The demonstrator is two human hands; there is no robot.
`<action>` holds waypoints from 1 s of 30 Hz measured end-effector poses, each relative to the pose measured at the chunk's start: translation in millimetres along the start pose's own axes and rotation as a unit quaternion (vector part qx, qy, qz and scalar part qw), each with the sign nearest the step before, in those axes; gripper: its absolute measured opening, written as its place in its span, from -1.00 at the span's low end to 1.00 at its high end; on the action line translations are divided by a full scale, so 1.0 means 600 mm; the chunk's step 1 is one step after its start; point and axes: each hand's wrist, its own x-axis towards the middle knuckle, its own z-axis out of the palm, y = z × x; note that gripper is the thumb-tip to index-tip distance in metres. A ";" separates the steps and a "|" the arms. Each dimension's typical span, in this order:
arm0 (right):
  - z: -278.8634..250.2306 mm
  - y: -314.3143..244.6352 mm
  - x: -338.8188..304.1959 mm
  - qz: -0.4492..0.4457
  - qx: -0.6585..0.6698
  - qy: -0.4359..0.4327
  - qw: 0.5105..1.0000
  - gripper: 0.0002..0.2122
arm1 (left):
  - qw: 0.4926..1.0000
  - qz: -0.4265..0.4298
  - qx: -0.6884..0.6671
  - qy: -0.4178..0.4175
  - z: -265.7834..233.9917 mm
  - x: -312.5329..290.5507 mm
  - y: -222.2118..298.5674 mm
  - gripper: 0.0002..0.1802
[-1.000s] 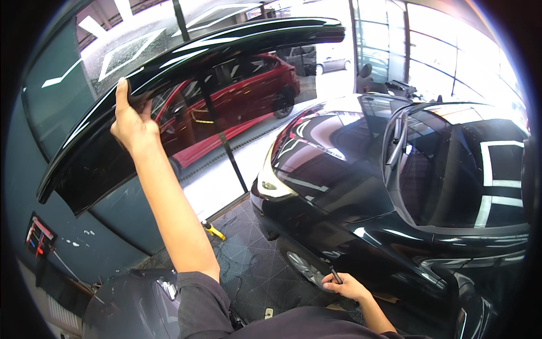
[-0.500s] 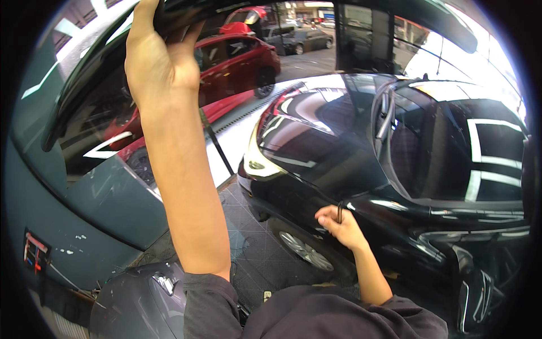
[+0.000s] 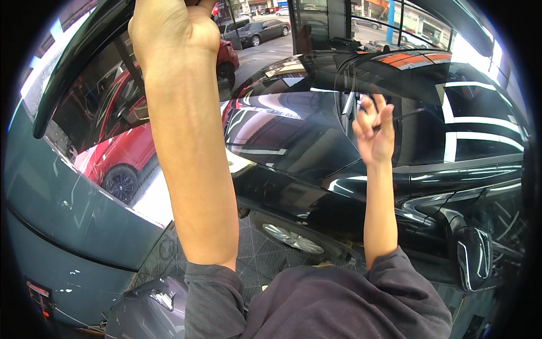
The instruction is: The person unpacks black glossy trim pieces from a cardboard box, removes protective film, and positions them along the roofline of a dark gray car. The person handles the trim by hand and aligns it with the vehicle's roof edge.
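Note:
My left hand [image 3: 175,34] is raised to the top edge of the view, against a glossy black curved edge [image 3: 62,62]. The fingertips are cut off, so their grip does not show. My right hand [image 3: 375,127] is up over the base of the windshield of a black car. Its fingers are curled, somewhat blurred, around a thin dark stick-like tool [image 3: 415,112] that points to the right. Below and around that hand lie the car's shiny hood [image 3: 282,133] and dark windshield [image 3: 420,138]. Whether the hand touches the car, I cannot tell.
The car's side mirror [image 3: 474,260] juts out at the right, and its front wheel [image 3: 293,237] stands on dark grid floor tiles [image 3: 248,257]. A grey-green panel [image 3: 84,209] is on the left. Beyond it is a red car [image 3: 116,155]. A grey rounded body part [image 3: 149,311] sits lower left.
My right hand has risen from beside the front fender to the windshield base, its tool now showing more plainly. The view has shifted; my left arm stays raised.

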 end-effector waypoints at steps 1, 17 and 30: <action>0.007 -0.008 0.017 -0.012 0.009 0.009 1.000 -0.53 | 1.000 0.009 0.003 -0.003 0.002 0.001 -0.005 -0.81; -0.030 0.086 0.189 0.071 -0.166 0.167 0.969 -0.75 | 0.939 -0.088 0.174 0.281 -0.082 0.085 -0.080 -0.38; -0.077 0.203 0.087 0.155 -0.207 0.231 0.938 -0.72 | 0.920 -0.058 0.163 0.353 -0.231 -0.002 -0.150 -0.08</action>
